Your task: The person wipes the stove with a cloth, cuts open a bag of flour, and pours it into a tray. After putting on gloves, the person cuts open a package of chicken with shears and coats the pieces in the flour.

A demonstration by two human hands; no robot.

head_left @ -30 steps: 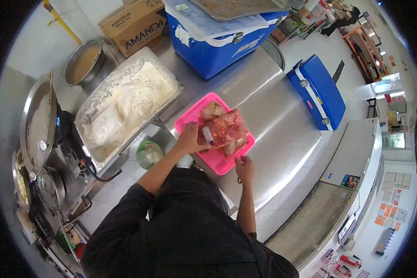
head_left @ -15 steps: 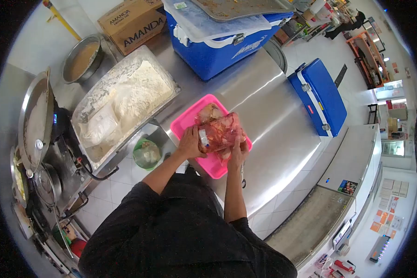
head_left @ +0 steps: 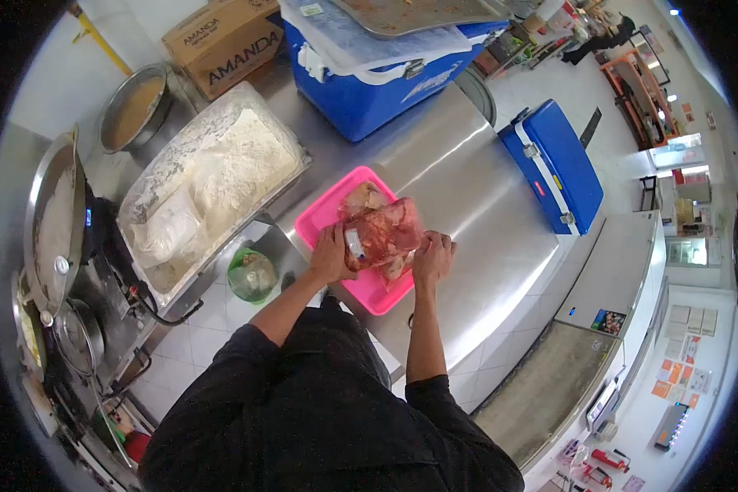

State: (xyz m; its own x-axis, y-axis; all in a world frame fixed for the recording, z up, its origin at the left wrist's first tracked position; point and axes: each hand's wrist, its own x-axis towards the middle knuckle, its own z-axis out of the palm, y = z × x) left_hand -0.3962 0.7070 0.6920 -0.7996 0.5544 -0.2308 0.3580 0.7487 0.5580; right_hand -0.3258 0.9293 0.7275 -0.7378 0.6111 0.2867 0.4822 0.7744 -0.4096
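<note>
A clear plastic bag of red raw meat [head_left: 385,234] is held over a bright pink tray [head_left: 312,221] on the steel table. My left hand [head_left: 330,256] grips the bag's left side, near a white label. At the bag's right edge, my right hand [head_left: 435,258] has its fingers closed on the plastic. More pale meat pieces [head_left: 362,199] lie in the tray, partly covered by the bag.
A flour-filled tub [head_left: 246,156], a metal bowl [head_left: 135,111] and a carton [head_left: 225,49] stand to the left and behind. A blue cooler [head_left: 353,94] sits at the back. Another blue cooler [head_left: 553,164] is beyond the table's right edge.
My right hand has shifted outward to the right, from the bag's lower right side to its right edge. The whole view has moved slightly.
</note>
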